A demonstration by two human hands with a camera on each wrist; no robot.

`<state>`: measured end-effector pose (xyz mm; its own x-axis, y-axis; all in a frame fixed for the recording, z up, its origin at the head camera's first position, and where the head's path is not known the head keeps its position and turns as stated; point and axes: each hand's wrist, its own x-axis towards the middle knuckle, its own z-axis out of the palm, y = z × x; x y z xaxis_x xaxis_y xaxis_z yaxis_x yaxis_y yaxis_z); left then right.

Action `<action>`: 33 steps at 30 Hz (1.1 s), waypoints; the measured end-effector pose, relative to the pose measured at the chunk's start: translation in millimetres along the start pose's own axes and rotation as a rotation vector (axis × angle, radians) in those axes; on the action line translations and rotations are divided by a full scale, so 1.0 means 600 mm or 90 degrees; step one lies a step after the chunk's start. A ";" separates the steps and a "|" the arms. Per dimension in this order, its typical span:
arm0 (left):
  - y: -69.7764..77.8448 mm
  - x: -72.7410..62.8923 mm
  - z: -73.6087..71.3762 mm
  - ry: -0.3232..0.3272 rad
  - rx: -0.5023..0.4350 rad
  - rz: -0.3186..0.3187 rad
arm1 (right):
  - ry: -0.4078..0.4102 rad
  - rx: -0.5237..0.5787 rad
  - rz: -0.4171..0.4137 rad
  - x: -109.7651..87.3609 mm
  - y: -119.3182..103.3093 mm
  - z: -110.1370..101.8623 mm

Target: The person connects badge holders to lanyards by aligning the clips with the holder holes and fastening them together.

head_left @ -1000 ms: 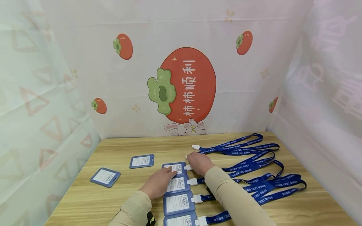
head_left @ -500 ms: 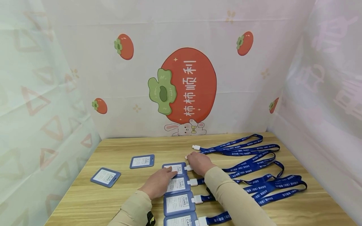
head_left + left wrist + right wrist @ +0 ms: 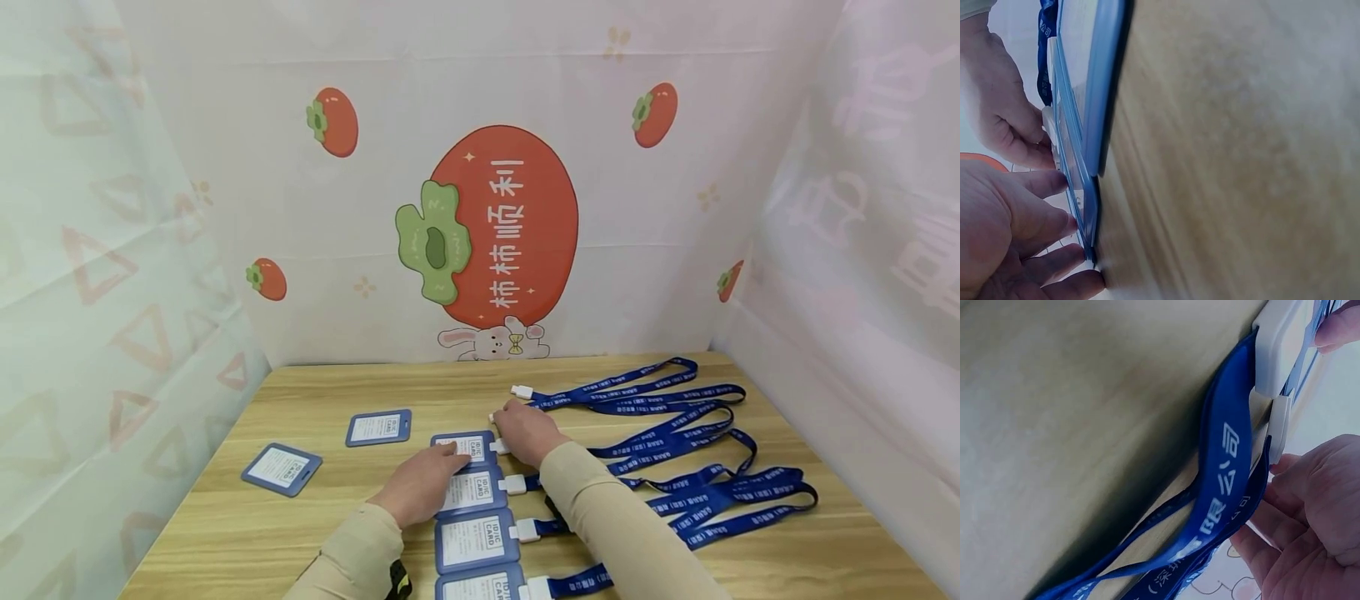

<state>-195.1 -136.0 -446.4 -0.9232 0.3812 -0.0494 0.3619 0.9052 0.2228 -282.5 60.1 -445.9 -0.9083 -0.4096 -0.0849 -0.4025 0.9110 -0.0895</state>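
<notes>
Several blue ID card holders stand in a column in the head view. My left hand [image 3: 420,483] rests on the farthest card holder [image 3: 463,443], its thumb and fingertips spread over the face and left edge. At that holder's right end, my right hand [image 3: 528,432] pinches the white lanyard clip [image 3: 500,447]; its curled fingers hide part of the clip. In the right wrist view, the fingertips meet a white clip [image 3: 1279,428] on a blue printed strap. The nearer card holders [image 3: 474,540] have white clips [image 3: 528,530] at their right ends.
Two loose card holders, one upper [image 3: 378,427] and one farther left [image 3: 282,468], lie on the wooden table [image 3: 315,387]. Blue lanyards [image 3: 697,500] spread across the right side. Another white clip [image 3: 522,392] lies behind my right hand. Printed cloth walls [image 3: 360,208] enclose the table.
The view has shifted very slightly. Both hands stay at the farthest card holder and its clip, with no other visible movement.
</notes>
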 end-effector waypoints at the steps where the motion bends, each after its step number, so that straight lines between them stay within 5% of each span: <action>1: 0.000 0.000 0.000 -0.002 0.000 -0.001 | -0.003 0.005 0.002 0.000 -0.001 0.000; 33: -0.005 -0.002 -0.006 0.000 -0.002 0.008 | -0.026 -0.013 -0.012 0.015 -0.033 -0.005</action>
<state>-195.6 -139.7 -443.6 -0.9186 0.3925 -0.0466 0.3730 0.8999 0.2257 -283.3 38.5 -442.0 -0.8950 -0.4283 -0.1245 -0.4226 0.9036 -0.0708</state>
